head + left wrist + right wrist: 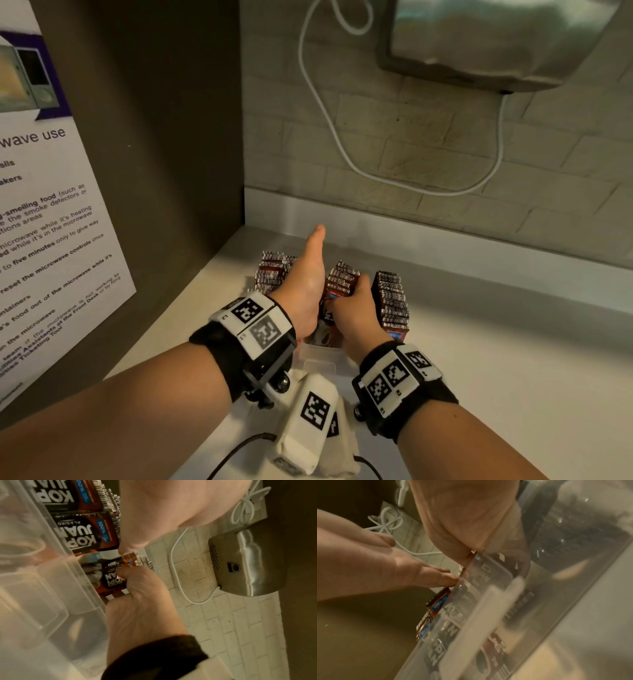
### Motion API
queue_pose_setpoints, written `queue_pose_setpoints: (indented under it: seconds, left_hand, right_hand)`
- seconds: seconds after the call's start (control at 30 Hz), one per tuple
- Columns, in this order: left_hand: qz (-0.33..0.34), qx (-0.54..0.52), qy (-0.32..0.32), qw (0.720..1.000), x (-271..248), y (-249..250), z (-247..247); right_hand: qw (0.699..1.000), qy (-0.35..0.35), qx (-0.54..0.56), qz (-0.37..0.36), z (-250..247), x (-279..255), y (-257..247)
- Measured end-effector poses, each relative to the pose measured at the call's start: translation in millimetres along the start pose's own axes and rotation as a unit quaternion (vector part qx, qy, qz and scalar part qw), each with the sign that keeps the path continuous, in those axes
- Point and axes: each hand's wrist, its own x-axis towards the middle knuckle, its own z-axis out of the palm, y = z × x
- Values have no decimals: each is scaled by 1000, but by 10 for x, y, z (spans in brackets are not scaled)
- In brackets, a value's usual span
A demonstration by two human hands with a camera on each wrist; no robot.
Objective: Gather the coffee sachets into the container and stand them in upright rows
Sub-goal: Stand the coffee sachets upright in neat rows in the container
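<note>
A clear plastic container [318,356] stands on the white counter and holds brown coffee sachets upright in three rows: left row [270,270], middle row [342,277], right row [394,301]. My left hand [305,284] reaches down between the left and middle rows, thumb pointing away. In the right wrist view its straight fingers [436,574] touch the sachets at the container wall [539,601]. My right hand [356,308] grips the near end of the middle row. Its thumb [123,574] pinches a sachet [111,578] inside the container [51,588].
A dark side panel with a microwave notice [51,205] rises close on the left. A tiled wall stands behind, with a metal hand dryer [496,44] and a hanging white cable [325,120]. The counter [513,342] stretches to the right.
</note>
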Motion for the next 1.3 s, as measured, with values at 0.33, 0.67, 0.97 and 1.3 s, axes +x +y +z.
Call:
queue_pose_setpoints:
  seconds: [0.33,0.67,0.97,1.3]
  left_hand:
    - [-55,-24,3,998,193,-179,123]
    - [-62,-6,-3,998,298,-344,142]
    - [-75,-62,15,995,443,-483,169]
    - [-79,-73,13,994,528,-561,199]
  right_hand:
    - [999,-39,-21,25,-74,-23,-29]
    - [999,26,-14,18,-36,-90,-74]
    - [1000,-8,21,7,-83,-124,-190]
    - [997,-21,18,69,-110,-175,-191]
